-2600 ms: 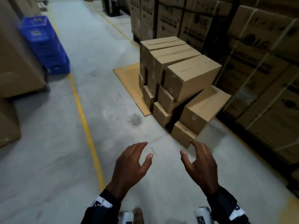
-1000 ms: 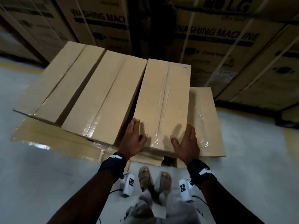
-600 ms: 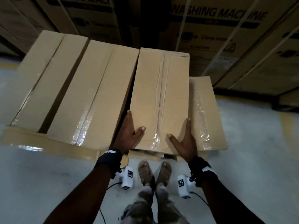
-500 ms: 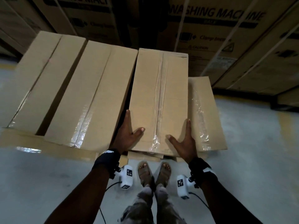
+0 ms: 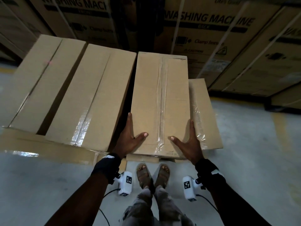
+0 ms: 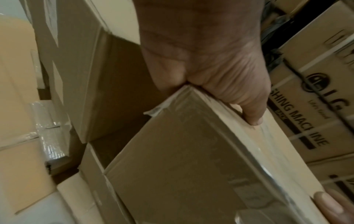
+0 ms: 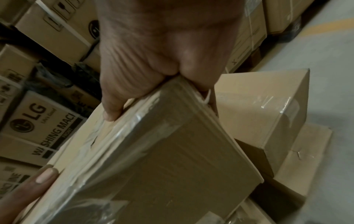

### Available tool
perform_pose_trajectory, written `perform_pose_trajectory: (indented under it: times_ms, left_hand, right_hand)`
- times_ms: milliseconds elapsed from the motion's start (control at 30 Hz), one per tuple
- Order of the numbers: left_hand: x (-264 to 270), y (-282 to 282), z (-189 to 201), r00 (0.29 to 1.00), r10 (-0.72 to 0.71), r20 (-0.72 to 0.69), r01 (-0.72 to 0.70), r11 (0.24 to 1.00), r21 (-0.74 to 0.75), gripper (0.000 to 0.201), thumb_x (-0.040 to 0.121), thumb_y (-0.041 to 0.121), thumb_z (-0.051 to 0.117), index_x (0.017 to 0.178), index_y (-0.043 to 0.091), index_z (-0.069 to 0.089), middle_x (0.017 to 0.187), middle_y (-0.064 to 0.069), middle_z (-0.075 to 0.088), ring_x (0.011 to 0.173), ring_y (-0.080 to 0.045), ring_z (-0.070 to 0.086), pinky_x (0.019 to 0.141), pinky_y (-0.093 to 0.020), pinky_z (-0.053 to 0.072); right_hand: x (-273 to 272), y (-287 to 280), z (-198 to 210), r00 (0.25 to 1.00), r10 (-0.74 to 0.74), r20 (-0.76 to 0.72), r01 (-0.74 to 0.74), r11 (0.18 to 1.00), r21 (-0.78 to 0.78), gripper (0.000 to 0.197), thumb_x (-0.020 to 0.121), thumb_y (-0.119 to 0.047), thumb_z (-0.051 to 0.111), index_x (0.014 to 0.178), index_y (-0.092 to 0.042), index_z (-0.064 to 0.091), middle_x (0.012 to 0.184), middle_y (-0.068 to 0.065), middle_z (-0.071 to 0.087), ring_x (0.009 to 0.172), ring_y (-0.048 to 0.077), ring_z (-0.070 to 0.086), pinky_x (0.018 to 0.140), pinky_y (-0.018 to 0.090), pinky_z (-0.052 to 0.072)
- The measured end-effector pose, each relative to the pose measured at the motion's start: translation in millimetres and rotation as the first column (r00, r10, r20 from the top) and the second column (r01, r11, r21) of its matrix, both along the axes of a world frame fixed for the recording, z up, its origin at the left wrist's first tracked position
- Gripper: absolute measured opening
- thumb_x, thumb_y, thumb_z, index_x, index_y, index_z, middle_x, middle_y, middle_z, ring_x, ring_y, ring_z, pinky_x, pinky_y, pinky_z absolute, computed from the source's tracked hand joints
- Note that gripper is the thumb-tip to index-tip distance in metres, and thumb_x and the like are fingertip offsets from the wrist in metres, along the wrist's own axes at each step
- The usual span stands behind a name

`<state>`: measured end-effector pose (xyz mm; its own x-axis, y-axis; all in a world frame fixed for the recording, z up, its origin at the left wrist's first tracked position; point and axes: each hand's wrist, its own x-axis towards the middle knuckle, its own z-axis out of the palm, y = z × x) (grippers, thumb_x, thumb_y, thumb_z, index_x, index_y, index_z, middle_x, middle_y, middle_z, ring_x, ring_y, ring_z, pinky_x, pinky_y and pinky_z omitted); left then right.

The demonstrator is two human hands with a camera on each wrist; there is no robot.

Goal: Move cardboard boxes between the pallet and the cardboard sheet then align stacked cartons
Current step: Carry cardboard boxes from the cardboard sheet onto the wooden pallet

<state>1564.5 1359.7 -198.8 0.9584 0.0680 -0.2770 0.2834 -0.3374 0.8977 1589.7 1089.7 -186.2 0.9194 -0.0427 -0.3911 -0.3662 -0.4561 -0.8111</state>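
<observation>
A long taped cardboard box [image 5: 160, 101] lies on top of the stack, right in front of me. My left hand [image 5: 130, 141] holds its near left corner, thumb on the lid and fingers down the left side in the gap. My right hand [image 5: 189, 142] mirrors it on the near right corner. In the left wrist view the left hand [image 6: 206, 53] clamps the box [image 6: 191, 166] edge. The right wrist view shows the right hand [image 7: 162, 45] doing the same on that box [image 7: 162, 159]. A lower box [image 5: 205, 115] sits just to its right.
Two more long cartons [image 5: 91, 95] lie side by side to the left, over a flat cardboard sheet [image 5: 48, 147] on the concrete floor. Tall washing machine cartons [image 5: 208, 30] wall off the far side. My sandalled feet [image 5: 151, 175] stand close to the stack.
I walked up to the stack and laid both hands flat on the top box. They then slid out to its near corners, fingers going down the sides. Little has moved in the last half second.
</observation>
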Motion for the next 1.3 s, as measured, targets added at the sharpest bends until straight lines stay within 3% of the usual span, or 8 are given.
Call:
perform_pose_trajectory:
  times_ms: [233, 367, 467, 667, 767, 967, 1133, 1300]
  left_hand:
    - [-27, -39, 43, 0.999, 0.017, 0.05, -0.018, 0.999, 0.029, 0.115, 0.084, 0.044, 0.075, 0.158, 0.029, -0.011, 0.162, 0.021, -0.005, 0.146, 0.012, 0.004, 0.111, -0.004, 0.014]
    - [-39, -65, 66, 0.998, 0.023, 0.067, -0.029, 0.995, 0.094, 0.117, 0.084, 0.047, 0.075, 0.157, 0.03, -0.015, 0.165, 0.017, -0.009, 0.151, -0.001, 0.006, 0.121, -0.023, 0.016]
    - [-50, -93, 82, 0.994, 0.078, 0.071, -0.085, 0.992, 0.094, 0.119, 0.081, 0.048, 0.077, 0.155, 0.035, -0.015, 0.167, 0.013, -0.004, 0.15, -0.004, 0.012, 0.12, -0.025, 0.019]
    - [-80, -161, 95, 0.969, 0.223, 0.108, -0.234, 0.967, 0.099, 0.122, 0.078, 0.053, 0.077, 0.159, 0.032, -0.012, 0.15, 0.041, -0.003, 0.13, 0.034, 0.004, 0.099, 0.009, 0.012]
    - [-101, -199, 99, 0.945, 0.302, 0.126, -0.315, 0.943, 0.105, 0.123, 0.078, 0.051, 0.078, 0.159, 0.031, -0.013, 0.15, 0.042, -0.006, 0.134, 0.03, 0.002, 0.102, 0.006, 0.012]
    - [-149, -270, 116, 0.868, 0.48, 0.125, -0.493, 0.863, 0.109, 0.124, 0.077, 0.058, 0.078, 0.158, 0.037, -0.014, 0.145, 0.044, 0.006, 0.136, 0.012, 0.021, 0.105, -0.011, 0.025]
    - [-189, -317, 120, 0.797, 0.59, 0.131, -0.602, 0.794, 0.087, 0.121, 0.074, 0.067, 0.072, 0.156, 0.043, -0.013, 0.161, 0.017, 0.02, 0.138, 0.0, 0.033, 0.109, -0.025, 0.034]
    - [-223, -370, 118, 0.738, 0.66, 0.141, -0.671, 0.74, 0.049, 0.118, 0.079, 0.061, 0.077, 0.157, 0.044, -0.01, 0.162, 0.013, 0.027, 0.142, -0.005, 0.037, 0.114, -0.038, 0.04]
  right_hand:
    - [-20, -38, 45, 0.997, 0.021, 0.073, -0.017, 0.999, -0.051, 0.111, 0.081, -0.043, 0.082, 0.162, -0.037, 0.006, 0.159, -0.006, 0.036, 0.135, 0.005, 0.036, 0.107, 0.017, 0.026]
    - [-24, -67, 62, 0.993, 0.068, 0.097, -0.062, 0.996, -0.066, 0.111, 0.081, -0.05, 0.079, 0.161, -0.04, 0.003, 0.162, -0.005, 0.033, 0.143, 0.018, 0.04, 0.108, 0.021, 0.03]
    - [-23, -94, 72, 0.987, 0.115, 0.109, -0.108, 0.992, -0.068, 0.113, 0.08, -0.053, 0.079, 0.161, -0.042, 0.001, 0.157, 0.0, 0.043, 0.137, 0.024, 0.047, 0.104, 0.024, 0.034]
    - [-14, -157, 85, 0.961, 0.24, 0.137, -0.24, 0.971, -0.013, 0.111, 0.079, -0.053, 0.078, 0.16, -0.045, 0.003, 0.136, -0.012, 0.049, 0.119, 0.01, 0.051, 0.101, 0.022, 0.036]
    - [-7, -187, 90, 0.939, 0.318, 0.132, -0.32, 0.947, -0.005, 0.111, 0.08, -0.05, 0.08, 0.16, -0.045, 0.003, 0.129, -0.013, 0.048, 0.115, 0.009, 0.049, 0.1, 0.023, 0.037]
    - [-4, -230, 107, 0.853, 0.509, 0.117, -0.509, 0.86, -0.027, 0.113, 0.074, -0.062, 0.077, 0.156, -0.054, -0.001, 0.148, 0.0, 0.049, 0.131, 0.026, 0.051, 0.109, 0.042, 0.044]
    - [-17, -251, 114, 0.776, 0.619, 0.125, -0.621, 0.784, -0.028, 0.113, 0.076, -0.057, 0.076, 0.159, -0.047, 0.0, 0.148, 0.0, 0.047, 0.127, 0.019, 0.048, 0.104, 0.032, 0.037]
    - [-31, -284, 116, 0.703, 0.697, 0.138, -0.699, 0.713, -0.042, 0.111, 0.079, -0.05, 0.078, 0.16, -0.044, 0.003, 0.131, -0.014, 0.04, 0.119, 0.008, 0.043, 0.101, 0.026, 0.035]
